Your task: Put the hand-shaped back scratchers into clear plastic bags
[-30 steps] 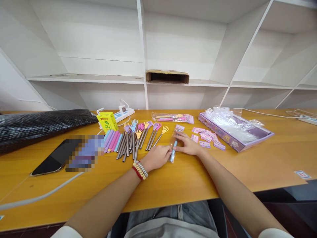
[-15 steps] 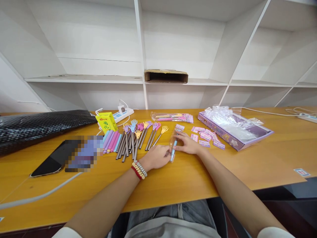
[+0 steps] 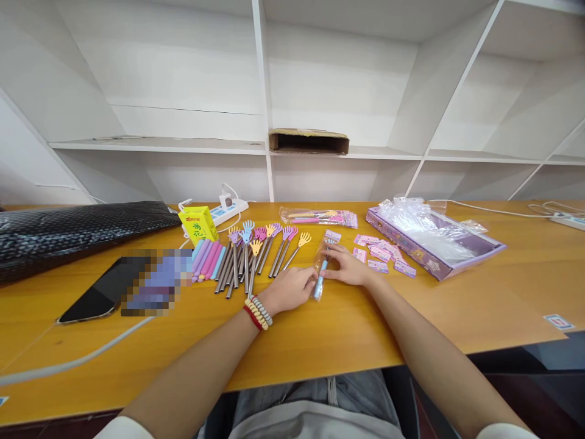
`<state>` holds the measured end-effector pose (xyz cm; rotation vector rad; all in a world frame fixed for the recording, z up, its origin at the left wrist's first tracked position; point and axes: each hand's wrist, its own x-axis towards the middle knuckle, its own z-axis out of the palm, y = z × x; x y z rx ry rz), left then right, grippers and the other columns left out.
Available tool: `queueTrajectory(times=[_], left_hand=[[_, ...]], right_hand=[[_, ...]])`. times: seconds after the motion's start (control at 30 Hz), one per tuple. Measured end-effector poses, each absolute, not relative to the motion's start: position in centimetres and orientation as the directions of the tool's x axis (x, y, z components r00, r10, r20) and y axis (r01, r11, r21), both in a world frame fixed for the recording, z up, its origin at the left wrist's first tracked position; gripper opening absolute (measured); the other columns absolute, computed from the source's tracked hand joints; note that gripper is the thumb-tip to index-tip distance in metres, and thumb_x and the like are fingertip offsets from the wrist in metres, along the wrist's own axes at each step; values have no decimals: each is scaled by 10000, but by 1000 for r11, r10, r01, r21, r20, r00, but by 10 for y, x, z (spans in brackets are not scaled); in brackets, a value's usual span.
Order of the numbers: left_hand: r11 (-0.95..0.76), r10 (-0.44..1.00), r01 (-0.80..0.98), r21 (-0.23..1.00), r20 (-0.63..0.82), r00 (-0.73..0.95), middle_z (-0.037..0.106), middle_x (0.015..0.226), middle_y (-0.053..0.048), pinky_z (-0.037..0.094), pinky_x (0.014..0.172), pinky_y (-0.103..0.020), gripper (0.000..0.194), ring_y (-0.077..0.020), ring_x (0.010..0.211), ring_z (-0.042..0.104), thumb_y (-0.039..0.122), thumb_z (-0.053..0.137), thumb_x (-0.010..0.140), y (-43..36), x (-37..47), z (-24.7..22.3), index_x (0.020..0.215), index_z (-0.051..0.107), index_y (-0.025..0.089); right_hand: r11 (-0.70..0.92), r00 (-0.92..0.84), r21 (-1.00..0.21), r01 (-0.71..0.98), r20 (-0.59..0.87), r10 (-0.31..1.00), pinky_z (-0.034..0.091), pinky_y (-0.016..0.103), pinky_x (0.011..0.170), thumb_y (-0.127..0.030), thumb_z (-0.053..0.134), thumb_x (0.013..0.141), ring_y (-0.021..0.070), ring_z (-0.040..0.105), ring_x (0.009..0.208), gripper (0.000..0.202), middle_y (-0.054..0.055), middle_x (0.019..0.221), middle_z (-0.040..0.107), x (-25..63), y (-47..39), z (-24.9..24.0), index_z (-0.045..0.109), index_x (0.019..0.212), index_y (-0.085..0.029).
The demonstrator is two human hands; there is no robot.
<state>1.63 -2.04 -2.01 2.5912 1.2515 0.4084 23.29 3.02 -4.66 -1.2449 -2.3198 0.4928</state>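
A light-blue back scratcher [image 3: 324, 266] lies on the table inside a clear plastic bag [image 3: 317, 296] with a pink-purple card [image 3: 333, 235] at its far end. My left hand [image 3: 292, 291] pinches the bag's left edge near the blue handle. From the other side, my right hand [image 3: 346, 266] has its fingers curled over the bagged back scratcher, covering part of its head. Left of my hands lie several loose back scratchers [image 3: 256, 248] with metal rods and hand-shaped heads. Beside them is a row of pastel handles [image 3: 210, 259].
Pink cards [image 3: 381, 252] are scattered right of my right hand. Behind them sits a purple box [image 3: 439, 268] with clear bags [image 3: 415, 222] on it. Packed back scratchers [image 3: 319, 217] lie at the back. A yellow carton [image 3: 198, 224], power strip [image 3: 228, 210] and phone [image 3: 103, 291] are leftward.
My left fingers have shifted slightly and closed up at the bag's edge. My right hand and the bagged back scratcher stay nearly in place; the view has moved a little.
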Motion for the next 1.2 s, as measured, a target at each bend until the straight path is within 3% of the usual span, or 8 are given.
queueTrajectory(times=[0.63,0.97,1.2], left_hand=[[-598,795,732,327,120,595,654,880,-25,416,756,-311,245,-199,840,602,272,351,875,-21,15,-18,980,569,235],[-613,785,727,311,133,605,650,830,-18,410,720,-298,241,-189,791,600,285,347,879,-21,15,-18,929,578,235],[-603,793,740,299,124,596,650,835,-28,408,711,-296,235,-192,787,598,291,360,878,-22,16,-16,924,583,232]], right_hand=[[557,-488,-506,659,275,828,273,469,1046,-560,588,714,289,311,1291,628,128,1372,391,233,30,-46,528,1222,-195],[560,-353,-478,677,456,817,373,413,949,-422,582,766,246,496,1087,419,106,1142,566,232,29,-38,574,1113,-188],[571,-384,-463,678,439,812,404,380,865,-385,606,747,226,528,952,247,84,961,590,231,27,-34,642,899,-193]])
